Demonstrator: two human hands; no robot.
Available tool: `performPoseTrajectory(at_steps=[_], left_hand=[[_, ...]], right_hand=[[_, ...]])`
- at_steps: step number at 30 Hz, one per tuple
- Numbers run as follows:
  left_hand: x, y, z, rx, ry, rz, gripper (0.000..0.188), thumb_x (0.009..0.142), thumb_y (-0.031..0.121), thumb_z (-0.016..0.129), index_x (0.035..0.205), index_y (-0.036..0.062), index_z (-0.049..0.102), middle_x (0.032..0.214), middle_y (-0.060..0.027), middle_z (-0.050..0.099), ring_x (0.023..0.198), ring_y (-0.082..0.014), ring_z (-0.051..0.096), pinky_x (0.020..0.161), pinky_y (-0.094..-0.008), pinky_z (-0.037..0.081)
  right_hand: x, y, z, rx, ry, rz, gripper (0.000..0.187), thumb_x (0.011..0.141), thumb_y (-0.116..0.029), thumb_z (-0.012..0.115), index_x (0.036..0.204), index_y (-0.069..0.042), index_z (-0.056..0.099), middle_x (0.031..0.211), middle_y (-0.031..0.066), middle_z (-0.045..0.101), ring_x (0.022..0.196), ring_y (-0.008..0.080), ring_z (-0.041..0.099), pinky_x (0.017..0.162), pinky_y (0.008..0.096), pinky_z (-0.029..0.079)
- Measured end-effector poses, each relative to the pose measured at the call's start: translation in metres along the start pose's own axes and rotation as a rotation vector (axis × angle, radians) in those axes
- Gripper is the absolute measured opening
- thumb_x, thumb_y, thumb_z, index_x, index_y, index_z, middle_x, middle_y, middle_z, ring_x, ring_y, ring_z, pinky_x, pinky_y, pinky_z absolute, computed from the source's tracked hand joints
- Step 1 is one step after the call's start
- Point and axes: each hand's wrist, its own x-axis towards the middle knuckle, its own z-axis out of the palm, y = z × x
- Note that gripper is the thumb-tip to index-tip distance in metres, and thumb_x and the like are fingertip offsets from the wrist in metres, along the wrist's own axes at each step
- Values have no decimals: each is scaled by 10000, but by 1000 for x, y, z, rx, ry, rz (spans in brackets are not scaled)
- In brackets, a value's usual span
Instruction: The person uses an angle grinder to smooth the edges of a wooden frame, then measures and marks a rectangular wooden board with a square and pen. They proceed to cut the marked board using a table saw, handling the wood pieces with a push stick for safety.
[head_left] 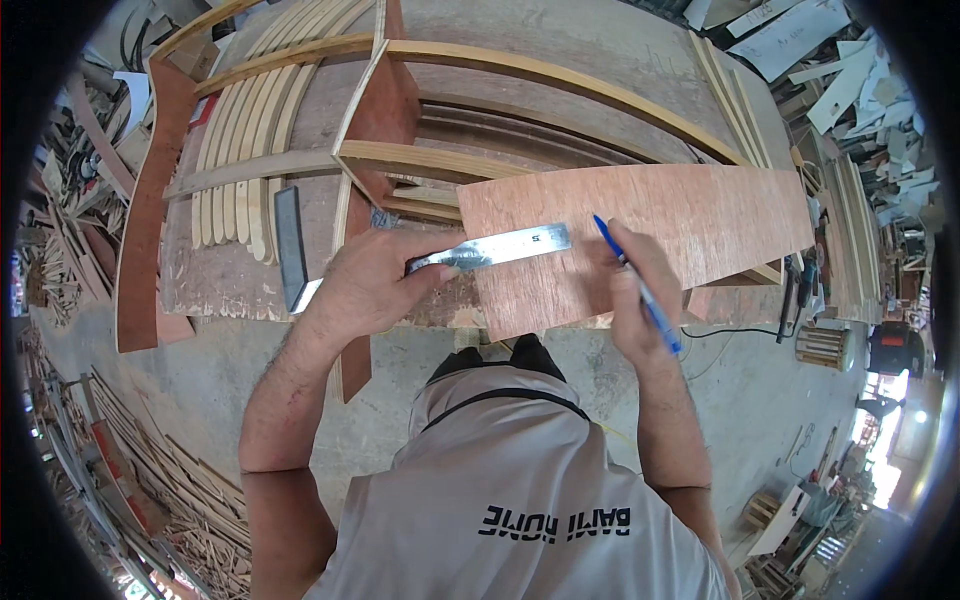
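My left hand (385,275) is closed on a try square, whose silver metal blade (530,243) lies over the near left part of a reddish plywood panel (700,215). The square's dark grey stock (290,235) shows left of the wrist; the hand covers the middle of the blade. Between the fingers of my right hand (640,295) is a blue pen (655,310), its narrow end pointing far left, just right of the blade's end, above the panel. Whether the pen touches the wood I cannot tell. The panel tapers and overhangs the worktable's near edge.
A wooden frame with red-brown uprights (385,105) and pale rails (560,80) stands on the worktable (500,25). Several slats (240,150) lie at its left. Hand tools (797,290) hang at the right edge, near a dark cable (735,331). Scrap wood (180,470) covers the floor lower left.
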Motion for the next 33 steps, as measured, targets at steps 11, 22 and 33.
performPoseTrajectory(at_steps=[11, 22, 33], left_hand=[[1, 6, -2, -7, 1, -7, 377, 897, 75, 681, 1273, 95, 653, 1011, -107, 733, 849, -123, 650, 816, -294, 521], [2, 9, 0, 22, 24, -34, 376, 884, 69, 695, 1258, 101, 666, 972, -97, 738, 824, -110, 646, 791, -284, 523], [-13, 28, 0, -836, 302, -110, 282, 976, 121, 609, 1236, 25, 555, 759, -25, 594, 608, -74, 579, 525, -210, 481]], right_hand=[[23, 0, -1, 207, -65, 293, 187, 876, -102, 709, 1001, 37, 707, 848, 108, 714, 745, 114, 644, 669, 266, 517], [30, 5, -1, 99, -88, 83, 139, 870, -90, 701, 946, 27, 706, 833, 118, 704, 728, 168, 662, 662, 282, 519], [-34, -7, -29, 346, 234, 88, 201, 938, -138, 643, 1074, 9, 658, 771, 127, 695, 679, 185, 666, 624, 327, 532]])
